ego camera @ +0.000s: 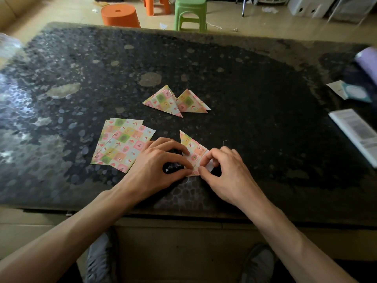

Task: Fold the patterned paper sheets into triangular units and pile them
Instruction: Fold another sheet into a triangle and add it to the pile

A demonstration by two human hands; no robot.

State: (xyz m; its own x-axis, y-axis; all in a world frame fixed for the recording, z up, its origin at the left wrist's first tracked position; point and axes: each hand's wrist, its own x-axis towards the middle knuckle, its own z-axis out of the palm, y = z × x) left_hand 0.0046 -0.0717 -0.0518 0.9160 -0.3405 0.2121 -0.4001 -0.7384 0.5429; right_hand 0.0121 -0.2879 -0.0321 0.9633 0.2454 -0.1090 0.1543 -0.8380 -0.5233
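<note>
A partly folded patterned sheet (192, 149) lies on the dark stone table (244, 88) near its front edge, its point aimed away from me. My left hand (161, 162) pinches its left lower edge with curled fingers. My right hand (222, 168) pinches its right lower corner, where a white flap shows. A fanned stack of flat patterned sheets (120, 144) lies just left of my left hand. Two folded triangular units (163, 101) (191, 103) sit side by side farther back, touching.
A white booklet (355, 133) and a teal and white packet (350, 92) lie at the right edge, below a blurred purple object (367, 58). Orange stools (120, 15) and a green stool (190, 13) stand on the floor beyond the table.
</note>
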